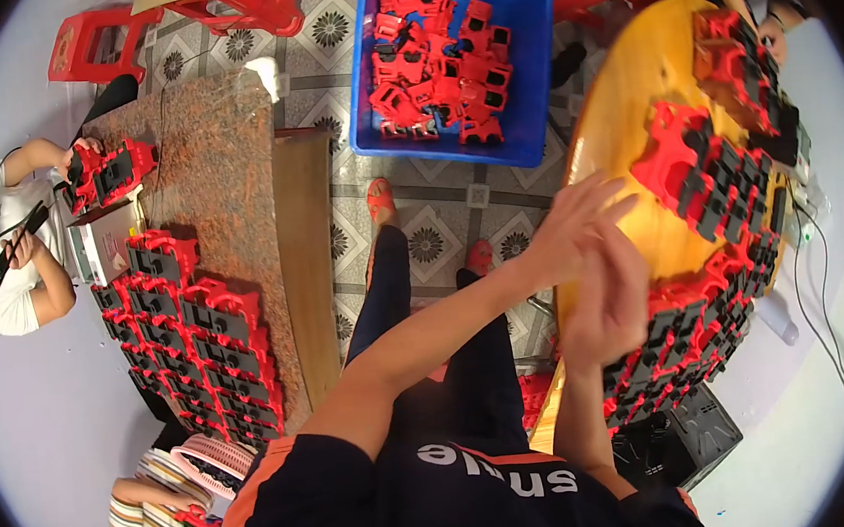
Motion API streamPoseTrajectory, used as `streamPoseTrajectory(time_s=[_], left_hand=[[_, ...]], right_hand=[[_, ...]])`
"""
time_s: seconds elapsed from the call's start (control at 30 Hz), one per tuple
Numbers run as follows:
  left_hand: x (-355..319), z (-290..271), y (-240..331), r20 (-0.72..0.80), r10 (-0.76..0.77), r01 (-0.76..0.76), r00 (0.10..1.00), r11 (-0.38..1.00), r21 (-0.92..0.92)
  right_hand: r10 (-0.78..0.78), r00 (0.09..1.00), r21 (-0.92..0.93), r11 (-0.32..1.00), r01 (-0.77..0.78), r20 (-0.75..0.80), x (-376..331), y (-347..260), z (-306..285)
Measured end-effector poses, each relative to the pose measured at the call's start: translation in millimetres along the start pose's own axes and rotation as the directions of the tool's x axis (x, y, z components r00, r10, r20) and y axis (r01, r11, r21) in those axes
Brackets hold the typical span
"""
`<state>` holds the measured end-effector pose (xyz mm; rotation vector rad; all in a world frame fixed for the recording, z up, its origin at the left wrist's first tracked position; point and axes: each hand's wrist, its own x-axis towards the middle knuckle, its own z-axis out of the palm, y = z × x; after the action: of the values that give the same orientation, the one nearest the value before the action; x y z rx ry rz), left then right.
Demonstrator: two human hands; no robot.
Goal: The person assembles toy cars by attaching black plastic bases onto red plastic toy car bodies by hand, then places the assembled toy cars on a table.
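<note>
My left hand (pixel 570 232) reaches across to the right, over the near edge of the yellow wooden table (pixel 611 131). Its fingers are stretched and apart, and I see nothing held in them. Just below it, my right hand (pixel 607 310) is raised with bent fingers. They are blurred and overlap the left hand, so what they hold, if anything, is unclear. Beside the hands stand rows of red and black plastic toy vehicle bodies (pixel 683 326). Farther along the table is another cluster of red and black toy vehicle bodies (pixel 700 174).
A blue bin (pixel 534 113) of red toy parts stands on the tiled floor. On the left, a stone-topped table (pixel 222 160) bears several red and black assemblies (pixel 198 343). Other people work at left, lower left and upper right. A black crate (pixel 694 440) sits below the wooden table.
</note>
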<state>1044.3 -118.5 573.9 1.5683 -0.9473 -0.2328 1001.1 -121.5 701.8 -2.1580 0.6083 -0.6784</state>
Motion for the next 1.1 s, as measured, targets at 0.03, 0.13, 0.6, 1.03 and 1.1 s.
streamPoseTrajectory(time_s=[0.03,0.13,0.6,1.03,1.1], left_hand=[[-16,-20,-14,-0.075,-0.063,0.06,0.995,0.997,-0.039],[-80,-76,-51,-0.134,-0.424,0.429,0.896,0.903,0.01],[-255,-111,-120,-0.084,-0.987,0.679,0.134,0.03,0.734],[-245,-105,-131,-0.141,-0.98,0.768,0.143,0.02,0.64],[-241,-104,-154,-0.164,-0.921,0.798,0.353,0.205,0.567]], right_hand=[[-0.077,0.997,-0.012,0.997,0.077,0.023,8,15,35],[0.23,0.943,0.17,0.947,-0.274,0.239,26,75,150],[0.424,0.705,-0.51,0.854,-0.103,0.568,-5,394,545],[0.199,0.837,-0.195,0.974,-0.113,0.509,-9,463,564],[0.116,0.83,0.127,0.967,-0.219,0.545,0,488,556]])
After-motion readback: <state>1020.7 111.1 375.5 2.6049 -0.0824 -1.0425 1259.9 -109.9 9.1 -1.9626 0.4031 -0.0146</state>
